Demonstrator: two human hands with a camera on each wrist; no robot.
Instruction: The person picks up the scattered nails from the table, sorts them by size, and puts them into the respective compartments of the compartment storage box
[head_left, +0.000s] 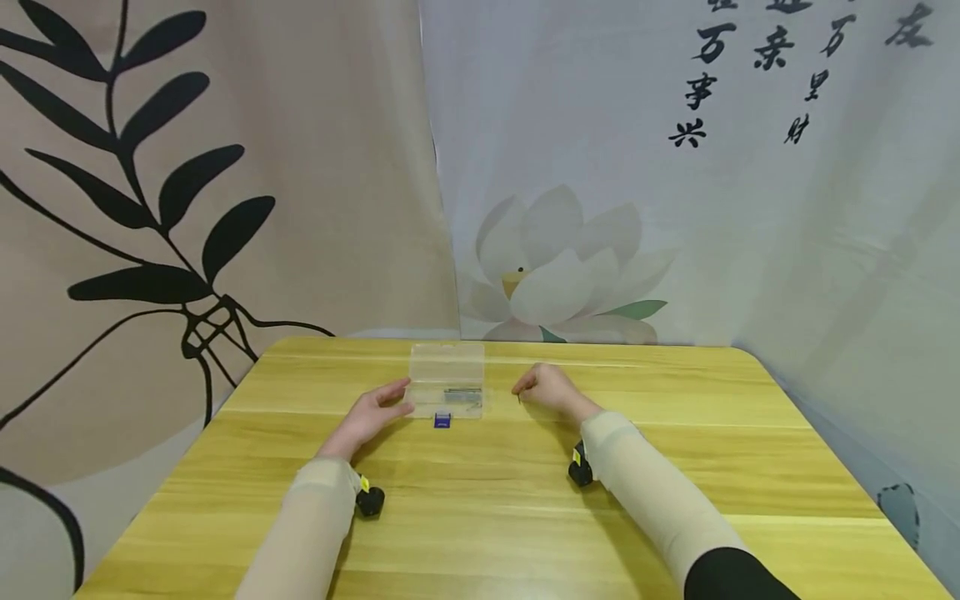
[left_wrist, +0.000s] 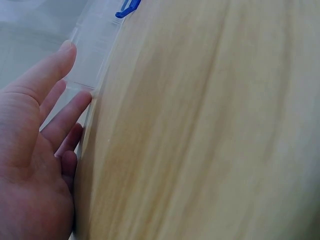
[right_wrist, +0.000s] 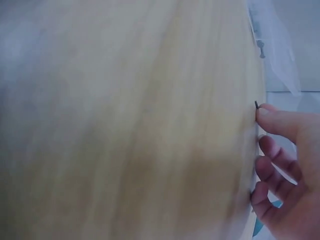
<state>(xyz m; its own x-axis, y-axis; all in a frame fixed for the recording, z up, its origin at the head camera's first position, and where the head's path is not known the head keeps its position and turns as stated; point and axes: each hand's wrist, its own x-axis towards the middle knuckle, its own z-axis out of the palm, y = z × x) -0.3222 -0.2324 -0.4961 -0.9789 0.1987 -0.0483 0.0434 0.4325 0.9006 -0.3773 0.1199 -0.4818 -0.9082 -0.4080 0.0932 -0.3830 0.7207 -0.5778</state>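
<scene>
A clear plastic box (head_left: pixel 423 400) stands on the table with its lid (head_left: pixel 447 363) raised at the back and a blue latch (head_left: pixel 442 421) at its front. Thin metal pieces (head_left: pixel 462 395) lie inside, too small to tell their kind. My left hand (head_left: pixel 371 418) rests against the box's left side, its fingers and thumb loosely extended; the fingertips meet the clear wall (left_wrist: pixel 92 60). Right of the box, my right hand (head_left: pixel 551 389) pinches a small dark nail-like piece (right_wrist: pixel 256 104) between thumb and index finger, slightly above the tabletop. Its other fingers are curled and hold nothing.
The wooden table (head_left: pixel 480 517) has its far edge just behind the box, close to a printed curtain (head_left: pixel 337 167). Another small metal piece with a round head (right_wrist: pixel 261 49) shows by the box in the right wrist view.
</scene>
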